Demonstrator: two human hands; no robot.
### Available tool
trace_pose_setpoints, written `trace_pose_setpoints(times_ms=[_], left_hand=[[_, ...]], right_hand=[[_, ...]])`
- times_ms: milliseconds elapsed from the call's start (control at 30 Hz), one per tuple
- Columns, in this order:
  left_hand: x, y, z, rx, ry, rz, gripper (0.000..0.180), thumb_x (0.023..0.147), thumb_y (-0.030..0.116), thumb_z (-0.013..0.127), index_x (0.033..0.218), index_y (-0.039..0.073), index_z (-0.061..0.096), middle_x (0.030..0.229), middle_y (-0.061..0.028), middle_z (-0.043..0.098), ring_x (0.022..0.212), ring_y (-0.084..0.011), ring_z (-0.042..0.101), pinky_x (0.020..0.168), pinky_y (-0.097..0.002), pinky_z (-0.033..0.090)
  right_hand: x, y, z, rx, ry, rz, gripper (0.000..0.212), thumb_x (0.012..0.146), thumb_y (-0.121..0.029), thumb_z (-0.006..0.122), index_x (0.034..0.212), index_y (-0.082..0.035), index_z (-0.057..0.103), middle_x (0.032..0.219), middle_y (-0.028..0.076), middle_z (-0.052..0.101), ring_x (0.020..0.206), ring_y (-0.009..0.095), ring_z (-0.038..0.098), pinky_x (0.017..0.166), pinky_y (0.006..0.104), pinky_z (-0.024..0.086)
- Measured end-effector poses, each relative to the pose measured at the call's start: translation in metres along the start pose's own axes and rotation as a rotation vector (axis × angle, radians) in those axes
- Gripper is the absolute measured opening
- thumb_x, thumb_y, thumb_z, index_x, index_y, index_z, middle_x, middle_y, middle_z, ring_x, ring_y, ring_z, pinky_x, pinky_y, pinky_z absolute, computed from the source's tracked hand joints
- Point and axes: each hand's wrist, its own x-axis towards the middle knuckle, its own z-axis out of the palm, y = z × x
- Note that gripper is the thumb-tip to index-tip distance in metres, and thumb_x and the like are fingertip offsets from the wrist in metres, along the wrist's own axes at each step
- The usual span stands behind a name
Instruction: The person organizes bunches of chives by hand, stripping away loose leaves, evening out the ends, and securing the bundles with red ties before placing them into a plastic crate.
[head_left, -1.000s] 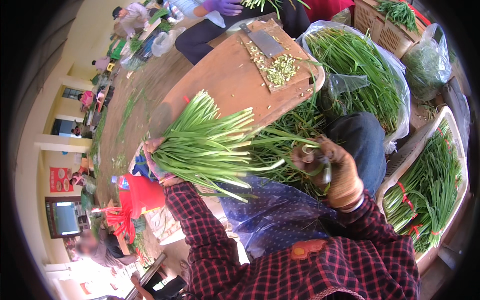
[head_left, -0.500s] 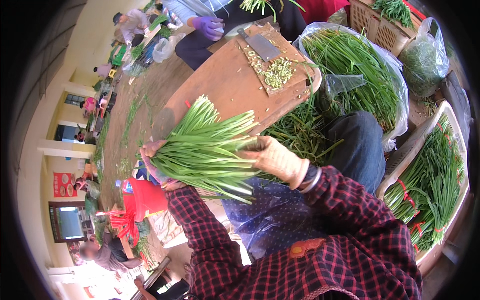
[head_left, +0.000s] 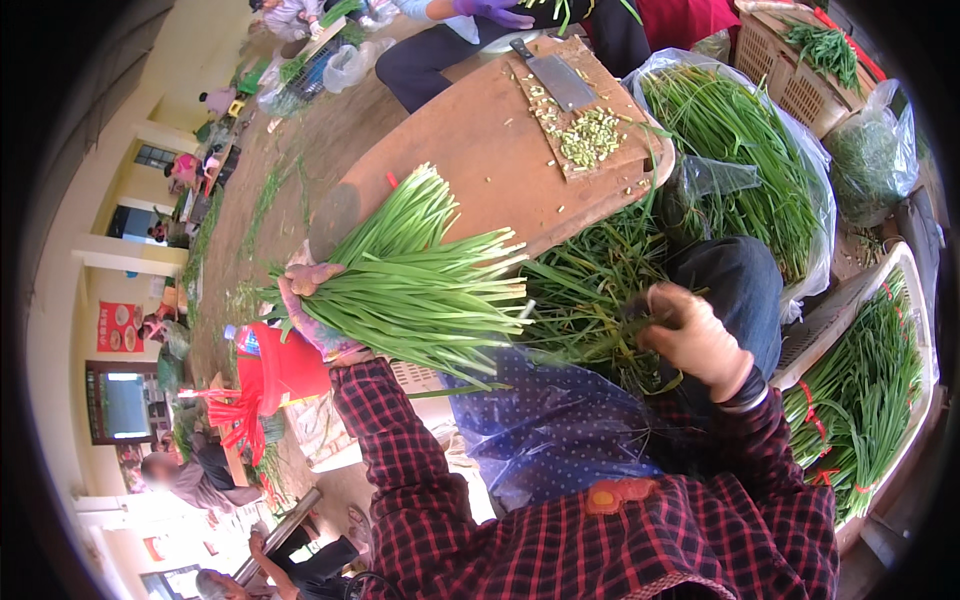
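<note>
My left hand [head_left: 312,290], in a patterned glove, is closed round a thick bunch of garlic chives [head_left: 420,275]. The bunch's pale cut ends fan out to the right, past the near side of the brown board [head_left: 440,150]. My right hand [head_left: 690,335], in a light glove, is curled above the loose chive leaves [head_left: 590,290] beside my knee. Something dark and wispy shows at its fingertips, too blurred to make out. My lap is covered by a blue dotted apron [head_left: 550,420].
On the board lie a cleaver [head_left: 562,80] and chopped stem ends [head_left: 590,138]. To the right are a bag of chives [head_left: 740,150] and a crate of red-tied bundles [head_left: 860,400]. A red bucket [head_left: 290,368] stands at left. Across the board sits a person with a purple glove [head_left: 495,12].
My right hand has left the bunch and moved right, over the loose leaves by my knee. The left hand still holds the chives. The view has shifted slightly.
</note>
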Motion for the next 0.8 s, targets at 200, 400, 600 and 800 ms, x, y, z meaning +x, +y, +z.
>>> trace_pose_setpoints(times_ms=[200,400,600,800], left_hand=[[-0.002,-0.018,0.019,-0.062,-0.03,-0.039,0.024,0.097,0.032,0.054,0.084,0.012,0.056,0.072,0.0051,0.055,0.069,-0.01,0.051,0.078,-0.0326,0.046],[-0.004,-0.024,0.046,-0.072,0.028,-0.007,0.02,0.097,0.029,0.054,0.087,0.011,0.058,0.07,0.0074,0.05,0.065,-0.0072,0.048,0.074,-0.0283,0.044],[-0.008,-0.028,0.026,-0.101,0.018,-0.073,0.019,0.098,0.026,0.053,0.09,0.01,0.059,0.069,0.0073,0.049,0.063,-0.0073,0.046,0.071,-0.028,0.044],[-0.011,-0.02,0.018,-0.221,0.059,-0.03,0.015,0.096,0.025,0.055,0.09,0.012,0.056,0.071,0.0079,0.048,0.066,-0.0076,0.047,0.076,-0.0282,0.044]], right_hand=[[0.032,-0.069,0.054,-0.076,0.147,-0.361,0.034,0.08,-0.028,0.072,0.1,-0.001,0.067,0.1,0.018,0.063,0.097,0.033,0.059,0.085,0.0403,0.048],[0.041,-0.05,0.074,1.038,-0.121,-0.105,0.029,0.089,-0.012,0.066,0.113,0.003,0.061,0.108,0.006,0.066,0.098,0.012,0.059,0.088,0.0266,0.047],[0.017,-0.045,0.058,1.218,-0.083,0.073,0.037,0.087,-0.014,0.065,0.119,0.004,0.059,0.108,0.005,0.065,0.099,0.011,0.057,0.09,0.0252,0.043],[-0.006,-0.037,0.032,1.493,0.052,-0.005,0.032,0.089,-0.026,0.062,0.104,0.002,0.059,0.1,0.009,0.063,0.089,0.021,0.06,0.087,0.0327,0.046]])
